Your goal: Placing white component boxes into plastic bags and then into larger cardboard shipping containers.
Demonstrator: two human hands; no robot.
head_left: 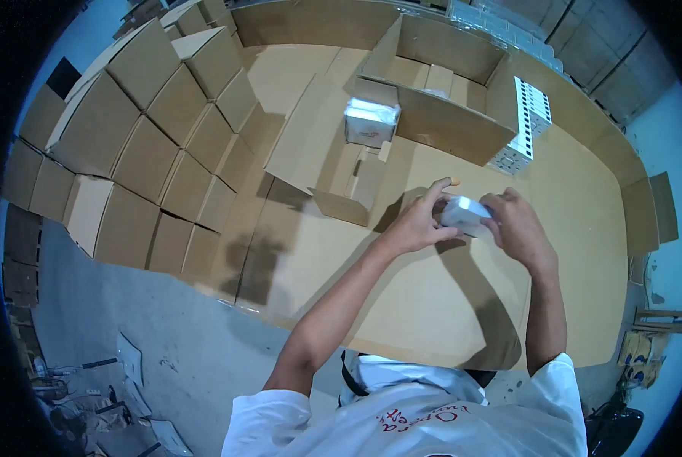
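Both bare forearms reaching up from the near edge, meeting over the middle of the flat brown cardboard sheet point(432, 305) that covers the work surface. Left hand point(417, 225) wrapped around the left end of a small white rectangular packet point(465, 215), fingers curled over its top, index finger stretched forward. Right hand point(518, 227) clasping the right end of the same packet, knuckles upward, wrist bent slightly inward. Packet held between the two hands, lifted just above the cardboard sheet, casting a shadow on it.

Farther away and to the left, a small open brown carton point(354, 186) with flaps spread, lying on the sheet. Just beyond it, a white plastic-wrapped square bundle point(371, 122) standing against a cardboard wall. Farther still, a large open brown cardboard box point(440, 91) with smaller tan boxes inside along its far side. At that box's right end, a white stack of small packets with dark print point(525, 122), print too small to make out. On the far left, a tall bank of closed plain brown cartons point(143, 145), stacked in rows. Grey concrete floor point(166, 350) on the near left, with scattered scraps.
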